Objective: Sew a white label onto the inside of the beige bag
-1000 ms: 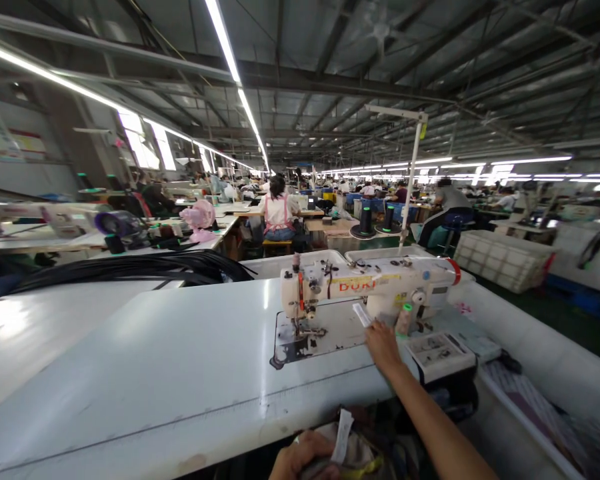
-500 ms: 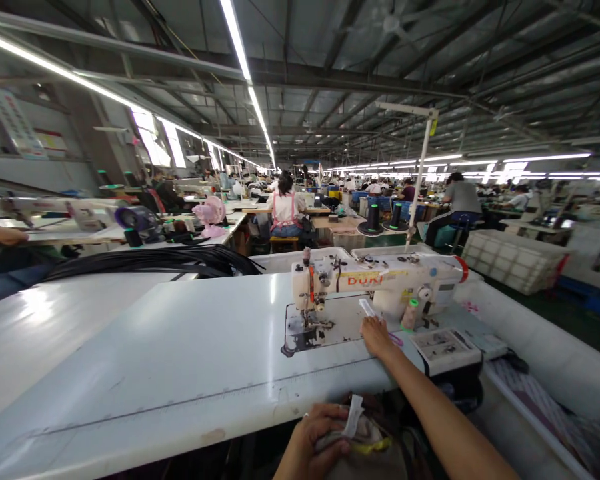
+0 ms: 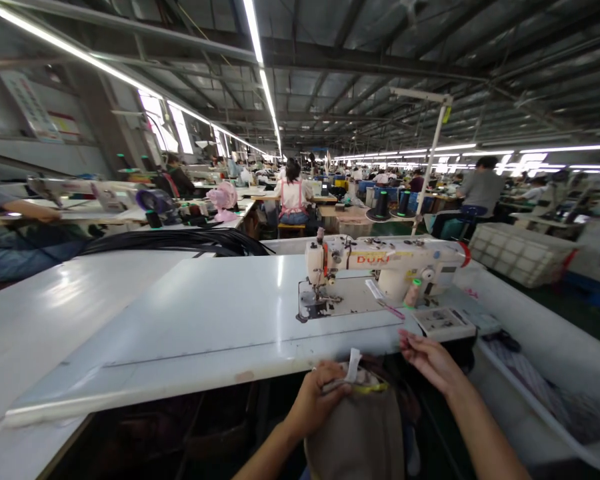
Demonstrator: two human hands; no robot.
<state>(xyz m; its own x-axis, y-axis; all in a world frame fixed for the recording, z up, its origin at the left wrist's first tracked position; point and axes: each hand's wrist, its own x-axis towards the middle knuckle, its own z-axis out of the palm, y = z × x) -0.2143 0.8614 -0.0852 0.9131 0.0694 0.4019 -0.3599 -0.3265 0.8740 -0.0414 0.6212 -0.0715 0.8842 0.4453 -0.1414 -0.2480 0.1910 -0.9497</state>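
My left hand [image 3: 317, 393] is closed on the upper edge of a taupe fabric piece [image 3: 357, 437], just below the table's front edge. A white label [image 3: 354, 365] stands up from that edge, beside a yellow strip [image 3: 373, 387]. My right hand [image 3: 427, 360] is off to the right of the fabric, over the table's front edge, with loosely curled fingers and nothing visible in them. Beyond it, a white strip [image 3: 374, 289] and a slim purple-handled tool [image 3: 394, 310] lie beside the sewing machine [image 3: 380, 263].
A thread cone [image 3: 413, 293] stands by the machine's body. The white table [image 3: 205, 300] extends left, with a black cord bundle [image 3: 180, 243] behind it. At right is a white bin [image 3: 530, 400] containing fabric. Another person's arm [image 3: 30, 210] shows at far left; other workers sit farther back.
My right hand has drawn back from the white strip and purple tool to the table's front edge. My left hand keeps its hold on the fabric, more of which now shows.
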